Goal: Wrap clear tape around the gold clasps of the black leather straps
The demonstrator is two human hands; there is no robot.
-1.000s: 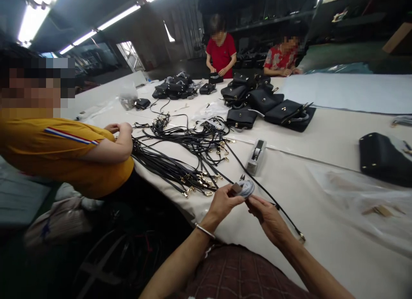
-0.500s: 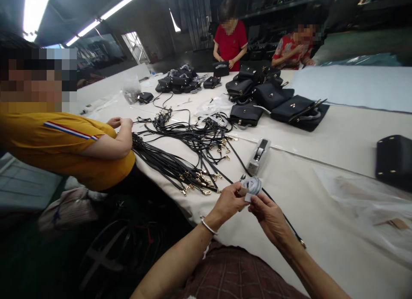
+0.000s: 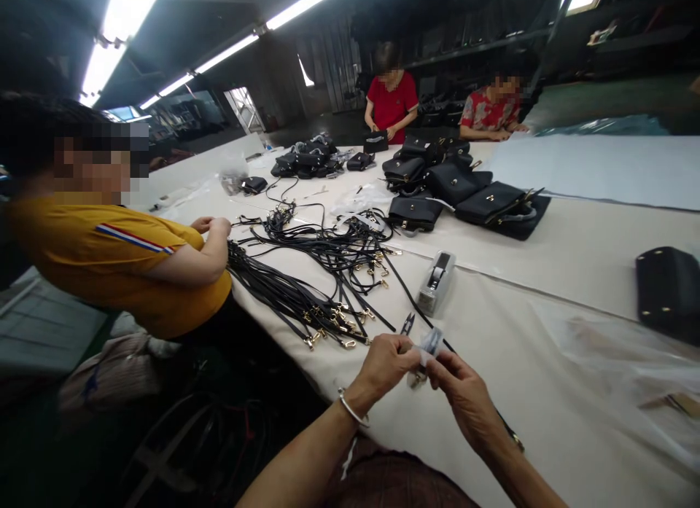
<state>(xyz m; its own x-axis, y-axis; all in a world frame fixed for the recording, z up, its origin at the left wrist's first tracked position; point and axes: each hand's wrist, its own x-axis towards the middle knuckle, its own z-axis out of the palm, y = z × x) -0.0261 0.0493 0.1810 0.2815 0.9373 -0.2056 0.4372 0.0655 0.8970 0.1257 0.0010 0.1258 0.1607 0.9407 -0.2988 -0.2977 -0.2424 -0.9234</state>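
Head view. Left hand (image 3: 386, 362) and right hand (image 3: 462, 395) meet at 6 o'clock on the table (image 3: 574, 238), fingertips of both closed in a pinch on a pale wrap (image 3: 429, 345). A tape dispenser (image 3: 436, 282) stands at the wrap's 12 o'clock. The wrap is judged light, soft and easily crumpled, best held by its edges.

Tape dispenser (image 3: 436, 280), black straps (image 3: 278, 293) — handbags (image 3: 486, 202) beyond
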